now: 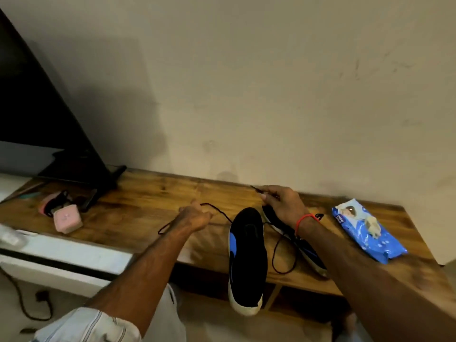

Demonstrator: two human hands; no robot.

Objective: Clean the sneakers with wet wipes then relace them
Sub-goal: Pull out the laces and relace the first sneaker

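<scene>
A lived-in room of a home: a low wooden console table (158, 191) stands against a scuffed, plain cream wall (246, 82). At the table's left end sits a black flat-screen television (37, 114), a small pink box (67, 218) just in front of it. A black cable (24, 304) trails across the floor below the table's left end.

Both arms reach forward, left hand (195, 217) and right hand (283, 202) pinching.
</scene>
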